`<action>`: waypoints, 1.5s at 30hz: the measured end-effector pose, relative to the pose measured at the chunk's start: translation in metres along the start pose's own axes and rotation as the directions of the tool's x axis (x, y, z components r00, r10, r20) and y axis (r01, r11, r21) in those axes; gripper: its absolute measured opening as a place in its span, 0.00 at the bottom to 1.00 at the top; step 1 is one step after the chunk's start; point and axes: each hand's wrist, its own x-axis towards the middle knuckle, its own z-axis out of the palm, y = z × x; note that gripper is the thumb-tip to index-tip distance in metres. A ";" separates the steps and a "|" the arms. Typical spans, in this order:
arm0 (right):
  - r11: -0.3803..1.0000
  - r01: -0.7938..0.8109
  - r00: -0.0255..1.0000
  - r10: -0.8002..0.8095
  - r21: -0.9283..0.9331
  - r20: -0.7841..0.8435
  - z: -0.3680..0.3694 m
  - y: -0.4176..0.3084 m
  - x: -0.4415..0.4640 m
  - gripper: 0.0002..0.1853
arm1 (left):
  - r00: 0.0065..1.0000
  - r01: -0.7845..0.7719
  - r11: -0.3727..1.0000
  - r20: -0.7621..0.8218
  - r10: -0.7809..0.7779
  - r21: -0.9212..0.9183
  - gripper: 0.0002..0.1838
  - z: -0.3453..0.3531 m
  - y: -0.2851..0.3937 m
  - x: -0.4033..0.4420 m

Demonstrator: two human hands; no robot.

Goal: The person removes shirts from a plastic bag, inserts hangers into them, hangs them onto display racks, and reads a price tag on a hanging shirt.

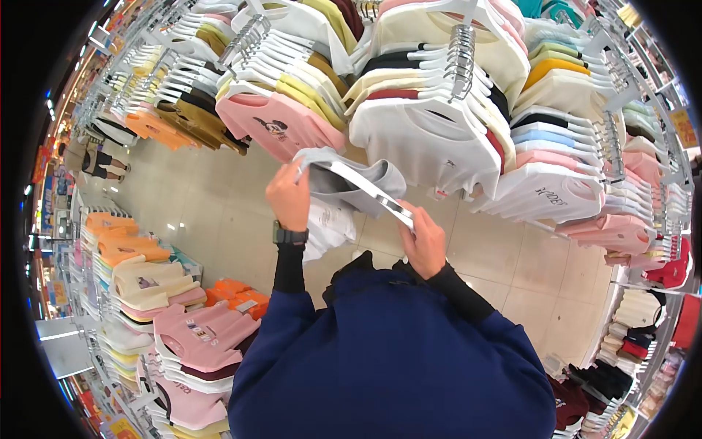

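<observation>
A white clothes hanger [363, 183] slants between my two hands in front of my chest. My left hand [287, 196] is closed at the hanger's far-left end, gripping the edge of a grey and white garment [365, 192]. The garment's grey part hangs around and below the hanger, while its white part [330, 223] droops beneath my left hand. My right hand [424, 239] pinches the hanger's other end, which shows bare of cloth. Whether the grey and white cloth is one piece or two, I cannot tell.
Racks ahead carry many shirts on hangers, including a white shirt [431, 143] and a pink shirt [278, 121]. At lower left stands another rack with a pink shirt [205, 329]. Tiled floor [219, 194] lies between. Another person [95, 161] stands far left.
</observation>
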 end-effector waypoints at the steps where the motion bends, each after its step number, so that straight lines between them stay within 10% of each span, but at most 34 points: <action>1: 1.000 -0.020 1.000 0.020 -0.002 0.018 -0.004 -0.003 -0.005 0.22 | 0.999 0.037 0.999 -0.033 -0.037 0.002 0.12 0.000 -0.005 0.002; 8: 0.995 0.034 0.999 -0.031 0.097 -0.025 0.031 0.009 -0.006 0.33 | 0.973 -0.105 0.977 0.183 0.140 -0.185 0.14 0.027 0.064 -0.057; 9: 0.952 -0.211 0.977 0.199 0.223 0.076 0.032 0.008 -0.004 0.34 | 0.970 -0.094 0.972 0.198 0.137 -0.214 0.14 0.027 0.072 -0.065; 13: 0.974 -0.106 0.990 0.085 0.200 0.114 0.040 0.034 0.011 0.21 | 0.941 0.088 0.908 0.333 0.059 -0.409 0.14 0.017 0.082 -0.075; 18: 0.994 -0.046 0.982 0.027 0.096 0.189 0.006 0.039 0.035 0.18 | 0.955 0.160 0.940 0.290 -0.069 -0.303 0.17 -0.012 0.045 -0.035; 22: 1.000 0.017 0.968 -0.015 -0.004 0.252 -0.031 0.036 0.052 0.21 | 0.977 -0.073 0.952 0.169 0.128 -0.297 0.19 -0.025 0.032 -0.011; 33: 0.996 0.083 0.943 -0.065 -0.041 0.328 -0.050 -0.001 0.070 0.20 | 0.751 -0.387 0.891 0.479 0.454 -0.237 0.21 -0.004 0.071 0.021; 45: 0.990 0.037 0.932 -0.084 0.139 0.352 -0.024 0.001 0.038 0.19 | 0.445 -0.260 0.873 0.751 0.488 -0.413 0.16 -0.013 0.072 0.039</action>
